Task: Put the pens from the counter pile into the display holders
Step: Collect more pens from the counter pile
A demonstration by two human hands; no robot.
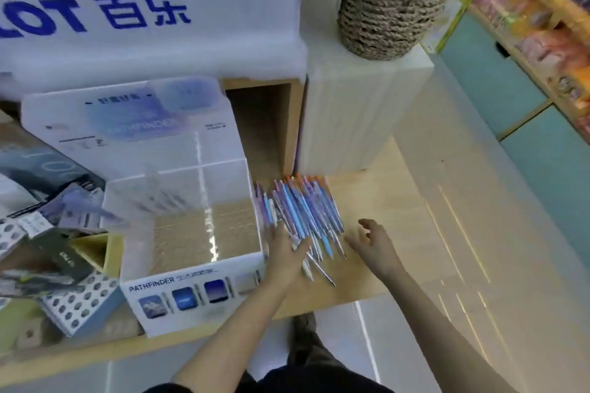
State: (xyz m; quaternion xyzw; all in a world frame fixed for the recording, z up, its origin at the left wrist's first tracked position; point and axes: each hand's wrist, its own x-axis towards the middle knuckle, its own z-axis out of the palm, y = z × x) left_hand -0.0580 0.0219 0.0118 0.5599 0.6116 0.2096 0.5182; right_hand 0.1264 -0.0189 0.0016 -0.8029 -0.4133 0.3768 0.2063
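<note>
A pile of blue, purple and white pens (303, 210) lies on the wooden counter (376, 198), just right of a clear display holder (204, 198) with a white PATHFINDER front and empty compartments. My left hand (285, 252) lies flat on the near end of the pile, fingers straight, touching the pens. My right hand (373, 242) hovers just right of the pile with fingers loosely curled, holding nothing.
A white block (348, 118) with a woven basket (389, 9) on top stands behind the pens. A large white sign (143, 9) rises behind the holder. Notebooks and boxes (64, 265) crowd the left. Shop shelves (542, 25) stand at right across the aisle.
</note>
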